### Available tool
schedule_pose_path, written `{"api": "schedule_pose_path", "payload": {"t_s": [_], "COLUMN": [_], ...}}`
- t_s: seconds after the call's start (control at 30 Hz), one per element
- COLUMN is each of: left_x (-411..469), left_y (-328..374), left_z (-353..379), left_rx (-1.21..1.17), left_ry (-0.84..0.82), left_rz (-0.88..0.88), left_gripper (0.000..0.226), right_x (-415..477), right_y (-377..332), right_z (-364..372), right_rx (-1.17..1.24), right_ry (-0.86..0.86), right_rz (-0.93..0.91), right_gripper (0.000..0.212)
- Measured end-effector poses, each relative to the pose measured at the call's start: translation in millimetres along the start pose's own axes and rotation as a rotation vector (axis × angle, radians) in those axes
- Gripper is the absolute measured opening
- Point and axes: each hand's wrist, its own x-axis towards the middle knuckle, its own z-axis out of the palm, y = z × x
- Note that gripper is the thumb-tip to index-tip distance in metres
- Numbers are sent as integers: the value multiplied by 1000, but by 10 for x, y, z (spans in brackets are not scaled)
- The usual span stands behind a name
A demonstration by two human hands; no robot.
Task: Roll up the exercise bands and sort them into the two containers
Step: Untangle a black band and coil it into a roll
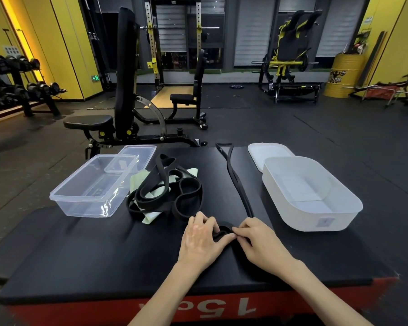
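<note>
Desk [92,255]: black padded top, red front face [80,314] with a white "15" that reads upside down from here. The room is a gym with a black rubber floor [339,137] and yellow wall panels [64,43]. Dumbbell rack [22,90] at 9 o'clock, black adjustable bench [125,78] at 11, power rack [172,43] at 12, yellow drum [341,76] at 2.

On the desk:
- Clear plastic rectangular container [64,196] at 10 o'clock, with a clear lid [149,149] overlapping its far corner.
- White rectangular plastic tub [304,222] at 2, with a white lid [269,149] flat behind it.
- Tangled pile of black loop bands [174,196] at 11, lying on pale green flat bands [137,184]. The pile sits just beside the left hand; can't tell if they touch.

Task item: long black rubber band [236,182] runs from the far edge at 12 down to 6, where its near end is coiled into a small roll [223,228].

Left hand [202,238]: grip curled round the roll, thumb and fingers on it. Right hand [259,238]: grip pinching the band just right of the roll.
</note>
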Motion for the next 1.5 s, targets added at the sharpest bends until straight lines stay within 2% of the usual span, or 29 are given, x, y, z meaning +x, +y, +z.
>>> {"api": "schedule_pose_path", "payload": {"t_s": [0.2, 0.37, 0.53, 0.6, 0.7, 0.9, 1.07, 1.17, 1.4, 1.5], "left_x": [-23, -17, 66, 98, 130, 58, 30, 20, -4, -10], "left_y": [-96, -280, -330, -305, -209, -123, -75, -65, -38, -8], "left_z": [-37, -195, -305, -297, -235, -100, -84, -68, -24, -23], "left_rx": [-144, -248, -253, -241, -215, -213, -162, -147, -154, -167], "left_ry": [-108, -317, -475, -467, -413, -226, -106, -61, -20, -7], "left_rz": [74, 162, 201, 226, 224, 132, 74, 27, -18, -50], "left_gripper": [48, 29, 35, 30, 25, 27, 32, 34, 31, 33], "right_x": [-16, -3, 0, 4, 35, 20, 68, 94, -13, 27], "right_y": [-10, 52, 153, 178, 183, 145, 84, 54, 209, 133], "right_z": [40, -3, -110, -148, -161, -93, -91, -73, -80, -64], "right_rx": [-94, -76, -88, -89, -92, -92, -89, -65, -140, -134], "right_ry": [-24, -34, -126, -182, -178, -104, -19, 19, 15, 0], "right_rz": [-78, -133, -126, -145, -163, -50, 81, 132, -7, -8], "right_gripper": [22, 14, 40, 49, 51, 40, 15, 13, 36, 24]}}
